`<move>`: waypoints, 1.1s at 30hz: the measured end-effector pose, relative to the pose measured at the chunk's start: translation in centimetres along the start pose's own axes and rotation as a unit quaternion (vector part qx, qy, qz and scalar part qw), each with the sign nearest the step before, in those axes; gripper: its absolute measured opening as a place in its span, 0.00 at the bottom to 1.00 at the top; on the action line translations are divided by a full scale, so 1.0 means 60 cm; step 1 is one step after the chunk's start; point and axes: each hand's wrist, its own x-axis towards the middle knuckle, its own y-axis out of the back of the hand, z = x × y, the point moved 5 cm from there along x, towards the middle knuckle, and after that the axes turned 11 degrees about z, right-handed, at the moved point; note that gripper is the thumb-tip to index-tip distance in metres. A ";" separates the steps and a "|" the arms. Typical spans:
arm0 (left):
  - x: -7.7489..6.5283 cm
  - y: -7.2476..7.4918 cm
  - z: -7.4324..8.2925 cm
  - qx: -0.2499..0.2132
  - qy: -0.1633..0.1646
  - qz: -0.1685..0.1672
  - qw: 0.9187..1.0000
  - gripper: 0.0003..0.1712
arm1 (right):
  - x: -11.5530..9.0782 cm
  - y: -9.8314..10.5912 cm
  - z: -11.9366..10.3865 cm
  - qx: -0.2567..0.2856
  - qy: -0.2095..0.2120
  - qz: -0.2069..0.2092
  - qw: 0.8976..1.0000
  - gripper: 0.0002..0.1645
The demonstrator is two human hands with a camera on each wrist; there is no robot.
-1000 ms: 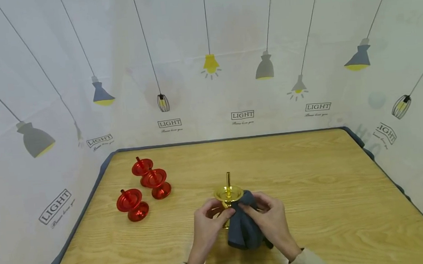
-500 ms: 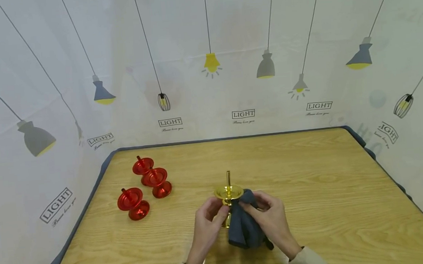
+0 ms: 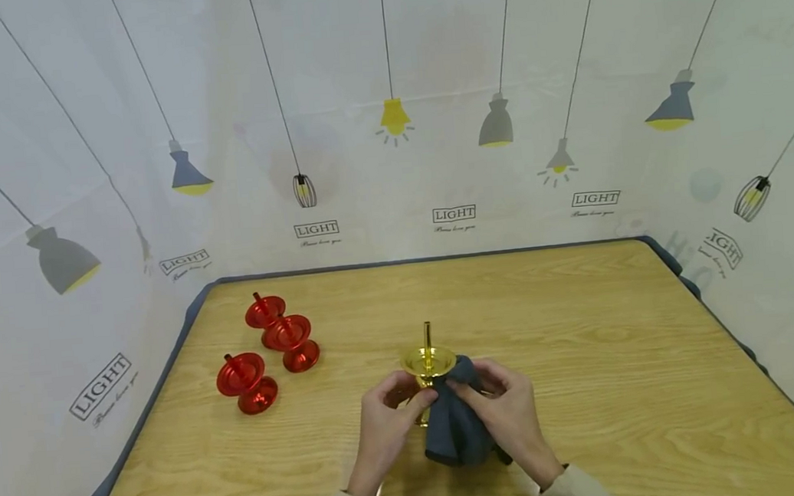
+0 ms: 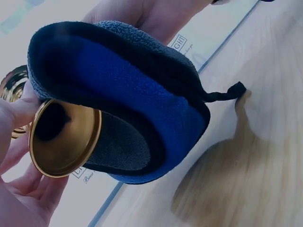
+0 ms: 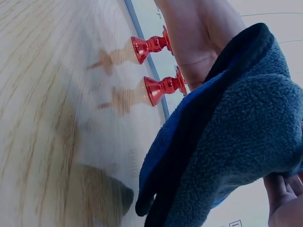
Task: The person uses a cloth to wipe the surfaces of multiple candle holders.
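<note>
A gold candle holder point(image 3: 430, 362), with a shallow dish and a thin upright tube on top, stands upright in my left hand point(image 3: 383, 427), which grips it below the dish. My left thumb lies beside the cloth's edge. A dark blue-grey towelling cloth point(image 3: 454, 430) with black trim is pinched in my right hand point(image 3: 517, 412) and pressed against the holder's right side. In the left wrist view the holder's hollow gold base point(image 4: 75, 146) shows next to the folded cloth point(image 4: 142, 80), clear of the table. In the right wrist view the cloth point(image 5: 241, 127) covers most of the holder.
Three red candle holders point(image 3: 288, 334) stand at the left of the wooden table point(image 3: 619, 355). A dark blue border point(image 3: 425, 260) runs along the table's back edge, before a white curtain point(image 3: 355, 51) printed with lamps.
My left thumb draws back from the cloth onto the gold stem, then comes forward again to the cloth's edge. My right hand and the cloth stay nearly in place.
</note>
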 end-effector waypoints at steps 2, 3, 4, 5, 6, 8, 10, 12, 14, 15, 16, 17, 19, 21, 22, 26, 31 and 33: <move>0.000 0.004 -0.001 -0.006 -0.002 0.002 1.000 0.17 | -0.001 -0.002 -0.001 0.000 -0.002 0.000 1.000 0.15; -0.001 0.005 -0.001 -0.010 -0.005 0.002 1.000 0.19 | -0.001 -0.003 -0.001 -0.001 -0.003 0.001 1.000 0.15; -0.002 0.005 0.000 -0.016 -0.010 0.000 1.000 0.20 | 0.000 -0.002 -0.002 -0.002 -0.005 0.003 1.000 0.15; -0.002 0.005 0.001 -0.022 -0.014 -0.001 1.000 0.20 | 0.000 -0.002 -0.002 -0.003 -0.006 0.005 1.000 0.15; -0.003 0.004 0.002 -0.026 -0.017 -0.004 1.000 0.20 | 0.000 -0.001 -0.003 -0.004 -0.006 0.006 1.000 0.15; -0.003 0.002 0.004 -0.024 -0.023 -0.015 0.999 0.15 | 0.000 0.000 -0.003 -0.005 -0.008 0.006 1.000 0.15; -0.002 0.000 0.006 -0.021 -0.031 -0.032 0.999 0.13 | 0.000 0.002 -0.002 -0.001 -0.010 0.004 1.000 0.16; -0.002 -0.001 0.006 -0.022 -0.034 -0.051 0.998 0.12 | 0.000 0.003 -0.002 0.004 -0.009 0.002 1.000 0.16; -0.001 -0.002 0.005 -0.027 -0.036 -0.066 0.997 0.12 | 0.000 0.005 -0.001 0.007 -0.010 0.001 1.000 0.16; -0.002 -0.003 0.005 -0.031 -0.035 -0.071 0.996 0.13 | 0.000 0.005 -0.001 0.006 -0.009 0.002 1.000 0.15; -0.002 -0.003 0.005 -0.035 -0.032 -0.072 0.996 0.12 | 0.000 0.006 -0.001 0.006 -0.009 0.004 1.000 0.15; -0.001 -0.004 0.005 -0.038 -0.028 -0.071 0.996 0.12 | 0.000 0.006 -0.001 0.006 -0.008 0.006 1.000 0.15; -0.001 -0.004 0.004 -0.035 -0.020 -0.063 0.997 0.13 | -0.001 0.006 -0.001 0.004 -0.006 0.008 1.000 0.15; -0.001 -0.004 0.005 -0.028 -0.012 -0.050 0.998 0.14 | -0.001 0.005 0.000 0.003 -0.003 0.008 1.000 0.15; 0.000 -0.003 0.005 -0.025 -0.006 -0.043 0.999 0.15 | -0.001 0.004 0.000 0.005 -0.004 0.007 1.000 0.15; 0.001 0.001 0.007 -0.010 0.008 -0.022 1.000 0.15 | -0.002 0.001 0.002 0.000 -0.003 0.003 1.000 0.15; 0.002 0.010 0.006 0.000 0.025 -0.008 1.000 0.16 | -0.004 -0.003 -0.001 -0.004 0.010 -0.001 1.000 0.16; 0.002 0.012 0.004 -0.007 0.030 -0.005 1.000 0.18 | -0.003 -0.004 -0.002 -0.001 0.017 -0.003 1.000 0.16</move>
